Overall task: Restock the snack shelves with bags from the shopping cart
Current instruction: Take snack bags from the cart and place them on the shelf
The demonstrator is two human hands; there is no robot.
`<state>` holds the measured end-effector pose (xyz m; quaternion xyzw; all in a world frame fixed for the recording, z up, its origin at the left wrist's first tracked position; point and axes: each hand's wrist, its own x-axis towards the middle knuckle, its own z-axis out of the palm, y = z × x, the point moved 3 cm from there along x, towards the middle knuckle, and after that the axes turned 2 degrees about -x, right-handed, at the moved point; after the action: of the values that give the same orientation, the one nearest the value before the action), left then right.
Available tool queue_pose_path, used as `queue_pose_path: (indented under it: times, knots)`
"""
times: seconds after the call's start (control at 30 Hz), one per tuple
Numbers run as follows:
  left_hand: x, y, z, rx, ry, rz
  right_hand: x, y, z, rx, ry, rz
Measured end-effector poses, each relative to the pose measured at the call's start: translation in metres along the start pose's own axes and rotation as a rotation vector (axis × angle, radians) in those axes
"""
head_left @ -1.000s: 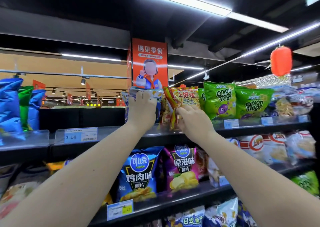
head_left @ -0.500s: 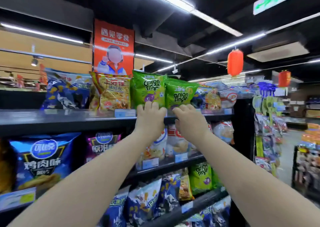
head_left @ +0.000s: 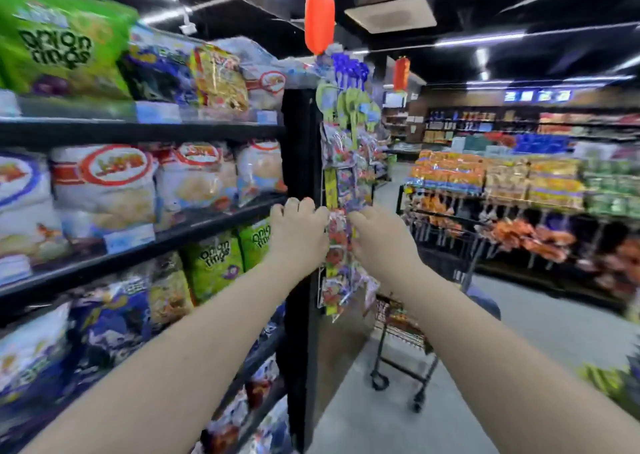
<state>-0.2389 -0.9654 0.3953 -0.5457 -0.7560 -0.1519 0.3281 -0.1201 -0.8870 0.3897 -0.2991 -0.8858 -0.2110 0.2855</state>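
Reaching forward with both arms at the right end of the snack shelves (head_left: 138, 131). Left hand (head_left: 298, 231) and right hand (head_left: 381, 242) show us their backs, fingers loosely bent, no bag visible in either. We read both as empty, though the palms are hidden. A hanging strip of small packets (head_left: 337, 245) on the end post sits between them, close to both; contact unclear. Shopping cart (head_left: 446, 259) stands on the aisle floor right of the post, beyond the right hand and partly hidden by it. Its load is too blurred to name. Shelves look well filled: onion rings bags (head_left: 62, 48) top left, white chip bags with red oval logos (head_left: 104, 183) one level down. Our guess: the step in hand is going to the cart for the next bag. To do it well, keep arms clear of the strip so nothing snags. Take one bag by the top seam or lightly at both sides, no crushing. Match its label to the right facing before picking a slot.
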Motion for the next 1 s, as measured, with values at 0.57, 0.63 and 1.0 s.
queue_pose_path:
  times: [0.57,0.63,1.0]
  knots:
    - [0.097,0.204,0.282,-0.496,-0.396,0.241,-0.072,0.211,0.216,-0.021,-0.282,0.557]
    - [0.105,0.218,0.319,-0.516,-0.462,0.246,-0.078,0.224,0.248,0.010,-0.317,0.607]
    - [0.140,0.334,0.457,-0.522,-0.649,0.315,-0.120,0.340,0.373,0.018,-0.540,0.739]
